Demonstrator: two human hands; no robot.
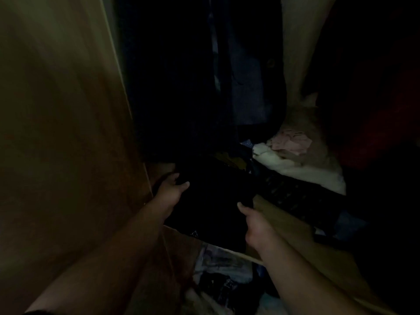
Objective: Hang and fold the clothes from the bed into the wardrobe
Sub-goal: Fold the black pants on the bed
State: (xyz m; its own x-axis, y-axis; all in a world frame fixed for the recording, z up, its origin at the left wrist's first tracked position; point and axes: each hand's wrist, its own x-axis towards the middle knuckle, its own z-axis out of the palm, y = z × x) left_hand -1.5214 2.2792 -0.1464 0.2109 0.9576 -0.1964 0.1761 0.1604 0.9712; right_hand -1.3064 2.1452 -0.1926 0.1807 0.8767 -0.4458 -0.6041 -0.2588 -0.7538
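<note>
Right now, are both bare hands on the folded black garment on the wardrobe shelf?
Yes: the left hand grips the folded black garment at its left edge and the right hand holds its right edge.

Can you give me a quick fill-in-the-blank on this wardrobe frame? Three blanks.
1. Both hands grip a folded ____ garment on the shelf.
2. The left hand holds its ____ edge, the right hand the opposite edge.
3. The white and pink pile lies to the garment's ____.

Missing: black; left; right
</note>
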